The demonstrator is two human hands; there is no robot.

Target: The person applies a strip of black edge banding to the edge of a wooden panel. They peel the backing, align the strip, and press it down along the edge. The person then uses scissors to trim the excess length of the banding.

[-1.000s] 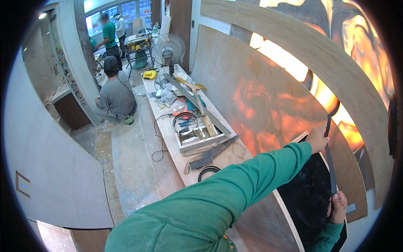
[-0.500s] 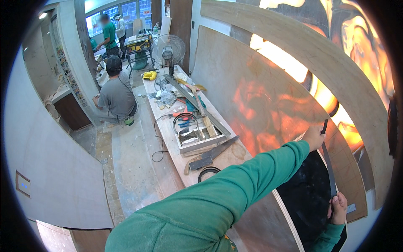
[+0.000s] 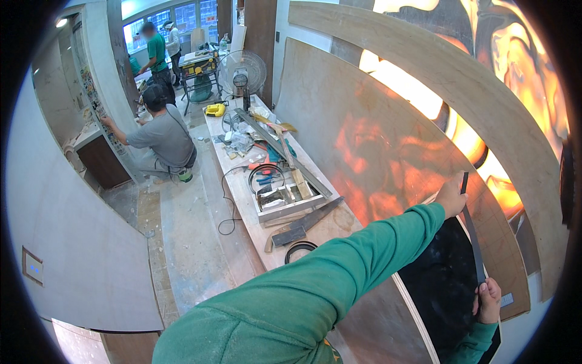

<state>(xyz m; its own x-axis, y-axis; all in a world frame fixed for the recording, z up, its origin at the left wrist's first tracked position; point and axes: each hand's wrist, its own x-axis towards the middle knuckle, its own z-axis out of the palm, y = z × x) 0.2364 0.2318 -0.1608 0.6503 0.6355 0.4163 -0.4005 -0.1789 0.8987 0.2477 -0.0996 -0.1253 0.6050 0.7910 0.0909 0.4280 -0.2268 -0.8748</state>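
A narrow dark strip (image 3: 474,246), flat and flexible-looking, runs along the edge of a black-faced panel (image 3: 439,282) at the right. My left hand (image 3: 451,197) is closed on the strip's far part, with a short end sticking out past the fingers. The left arm, in a green sleeve, reaches across the view and covers part of the panel. Nearer to me, my right hand (image 3: 488,300) pinches the strip between thumb and fingers. Whether the strip touches the panel's edge all along cannot be made out.
A long workbench (image 3: 339,227) carries a handsaw (image 3: 324,212), a wooden tray (image 3: 291,209) of tools, a black coil (image 3: 301,247) and a yellow tool (image 3: 215,110). A fan (image 3: 241,73) stands beyond. One person (image 3: 165,130) crouches left of the bench; others stand farther back.
My left hand and the strip's far end have shifted slightly left; my right hand stays in place. The crouching person has turned and stretched an arm toward the wall on the left.
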